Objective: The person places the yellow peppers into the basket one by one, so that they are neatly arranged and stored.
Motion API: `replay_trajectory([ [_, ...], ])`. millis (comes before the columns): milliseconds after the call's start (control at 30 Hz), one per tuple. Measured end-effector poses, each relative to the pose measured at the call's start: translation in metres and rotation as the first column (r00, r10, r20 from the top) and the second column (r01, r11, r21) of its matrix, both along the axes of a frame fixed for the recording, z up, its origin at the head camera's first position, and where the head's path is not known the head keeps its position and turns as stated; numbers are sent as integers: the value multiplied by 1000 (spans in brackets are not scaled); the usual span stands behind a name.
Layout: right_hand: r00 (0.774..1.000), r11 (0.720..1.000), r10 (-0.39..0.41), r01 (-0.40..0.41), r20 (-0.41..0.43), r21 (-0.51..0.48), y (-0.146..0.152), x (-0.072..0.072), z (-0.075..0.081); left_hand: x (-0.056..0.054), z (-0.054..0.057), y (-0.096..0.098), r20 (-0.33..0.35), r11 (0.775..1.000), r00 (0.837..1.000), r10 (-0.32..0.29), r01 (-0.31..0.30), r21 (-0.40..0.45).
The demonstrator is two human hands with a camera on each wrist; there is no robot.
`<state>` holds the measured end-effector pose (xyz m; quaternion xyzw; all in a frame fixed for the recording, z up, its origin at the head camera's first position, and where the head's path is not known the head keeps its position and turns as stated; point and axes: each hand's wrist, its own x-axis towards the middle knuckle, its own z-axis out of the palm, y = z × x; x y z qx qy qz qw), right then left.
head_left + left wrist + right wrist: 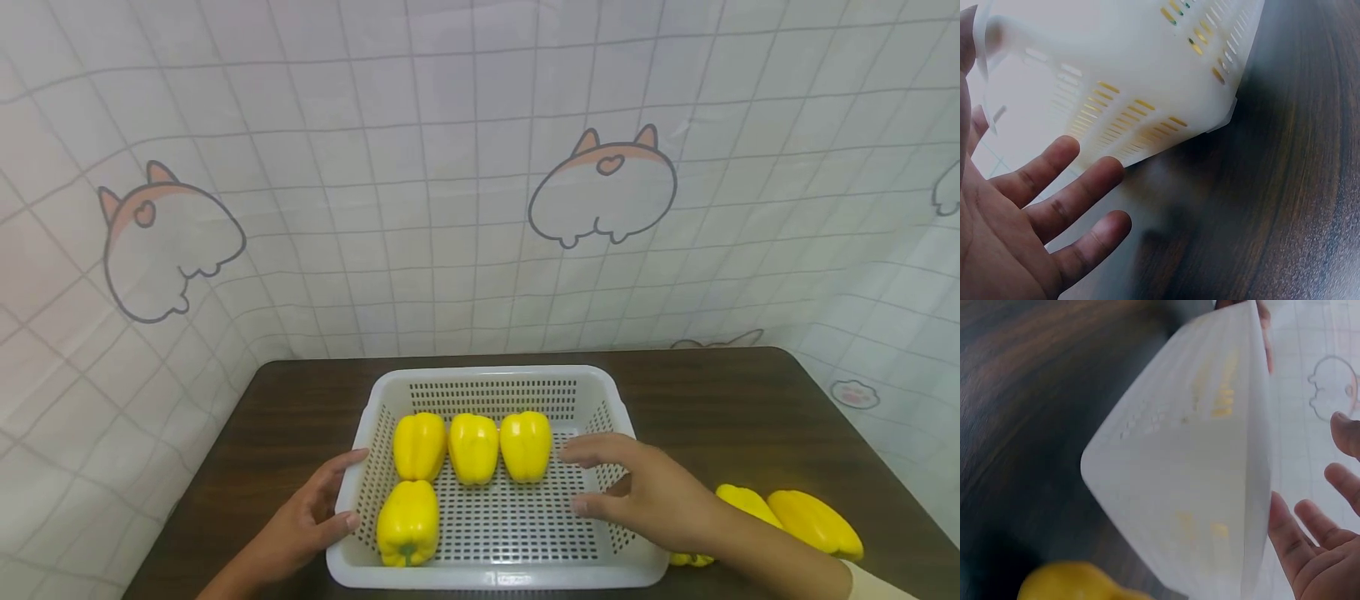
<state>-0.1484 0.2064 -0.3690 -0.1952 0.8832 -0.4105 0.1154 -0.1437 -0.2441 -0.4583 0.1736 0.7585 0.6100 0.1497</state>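
Typically of moulded plastic, the pale white basket [495, 577] is rectangular with rounded corners, a smooth flared rim and walls and floor pierced by rows of small slots. It stands on a dark brown table [712, 417] with streaked wood grain, before a creased white cloth [420, 250] printed with grid lines and cartoon animals.

The basket lies between the two hands. The left hand [303, 523], fingers spread and thumb apart, is at the left rim; whether it touches cannot be told. The right hand [652, 492] reaches over the right side, fingers parted and loosely bent, with nothing in its grasp.

Four yellow peppers [473, 450] occupy the basket's left and middle: three in a row toward the far wall, the fourth in front of the leftmost, its green stem end facing the viewer. All are glossy, blocky and lobed. Further yellow peppers [816, 523] lie on the table beside the right forearm.
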Motion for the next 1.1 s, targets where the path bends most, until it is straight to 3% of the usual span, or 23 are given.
replay_trajectory([
  [133, 1000, 1000, -9, 9, 1, -1, 17, -1, 3, 1, 1, 0, 9, 1000, 1000, 3, -3, -6],
  [367, 991, 998, -4, 13, -131, 69, 50, -2, 3, 2, 3, 0, 21, 999, 1000, 21, -21, -38],
  [667, 981, 994, -20, 40, -195, 103, 85, -2, 4, 1, 4, 1, 15, 999, 1000, 17, -16, -34],
  [1100, 979, 978, -88, 120, -185, 168, 136, -5, -2, 2, 4, 1, 2, 999, 1000, 14, -14, -40],
])
